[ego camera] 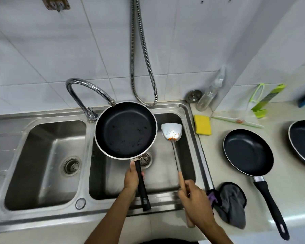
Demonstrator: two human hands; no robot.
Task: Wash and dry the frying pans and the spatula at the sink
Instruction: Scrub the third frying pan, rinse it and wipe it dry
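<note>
A black frying pan [126, 130] with dark specks on its base hangs level over the right sink basin [167, 182], just under the tap spout [88, 88]. My left hand [133, 178] is closed around its black handle. A metal spatula [172, 132] with orange food bits on its blade is held over the same basin, to the right of the pan. My right hand [195, 199] grips the spatula's wooden handle. A second black frying pan [247, 152] lies on the counter to the right, and a third pan [304, 141] shows partly at the right edge.
The left sink basin [42, 164] has only its drain. A yellow sponge [202, 125] lies by the sink rim, and a grey cloth [233, 203] sits at the counter's front. A clear bottle [209, 95], a sink plug [194, 95] and a green grater [264, 101] stand further back. A metal hose [143, 50] hangs on the tiled wall.
</note>
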